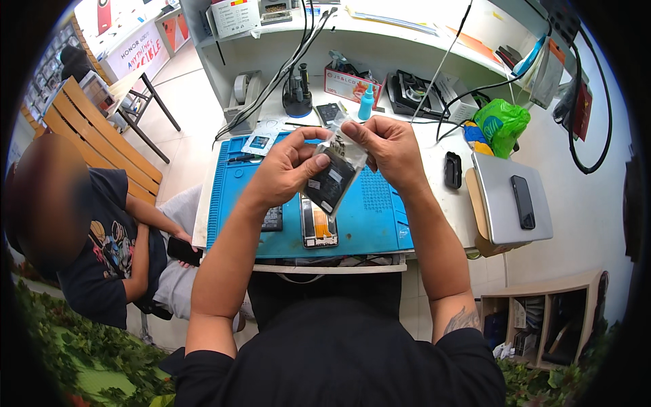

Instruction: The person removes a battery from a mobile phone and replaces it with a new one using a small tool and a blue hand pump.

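At the frame's centre, the left hand (pixel 288 166) pinches the side and the right hand (pixel 390 146) the top of a clear bag (pixel 351 154) whose dark flat part (pixel 329 184) seems light, slick and fragile, best held by its edges.

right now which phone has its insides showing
The opened phone on the blue mat, its orange inner part bare; the black phone on the silver laptop and the phone held by the seated person look closed up.
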{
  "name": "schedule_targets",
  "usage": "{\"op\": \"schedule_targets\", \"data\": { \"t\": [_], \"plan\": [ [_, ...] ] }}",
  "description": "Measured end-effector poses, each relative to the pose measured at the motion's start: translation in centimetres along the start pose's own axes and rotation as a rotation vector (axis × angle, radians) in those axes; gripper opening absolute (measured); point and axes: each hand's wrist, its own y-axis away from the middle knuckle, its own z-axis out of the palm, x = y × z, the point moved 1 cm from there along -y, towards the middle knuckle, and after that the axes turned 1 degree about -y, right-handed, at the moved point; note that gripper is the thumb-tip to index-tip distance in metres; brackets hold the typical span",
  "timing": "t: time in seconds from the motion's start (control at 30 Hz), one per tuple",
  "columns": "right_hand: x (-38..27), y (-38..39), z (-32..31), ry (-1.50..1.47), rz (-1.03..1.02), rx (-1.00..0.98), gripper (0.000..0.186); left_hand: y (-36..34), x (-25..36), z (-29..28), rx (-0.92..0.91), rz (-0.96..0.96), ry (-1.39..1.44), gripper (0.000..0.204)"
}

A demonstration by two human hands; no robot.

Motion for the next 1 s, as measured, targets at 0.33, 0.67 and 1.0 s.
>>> {"op": "schedule_targets", "data": {
  "t": [0.33,0.67,1.0],
  "plan": [
    [0.3,0.3,-0.4,-0.300,-0.070,-0.101,0.032,-0.6,-0.4,0.6,0.097,0.117,-0.111,0.075],
    [1.8,-0.2,-1.1,-0.002,-0.021,-0.182,0.025,-2.0,5.9,1.5,0.062,0.568,-1.190,0.045],
    [4.1,0.2,-0.1,-0.436,-0.033,-0.372,0.087,-2.4,5.8,2.1,0.069,0.198,-0.841,0.022]
  ]
}}
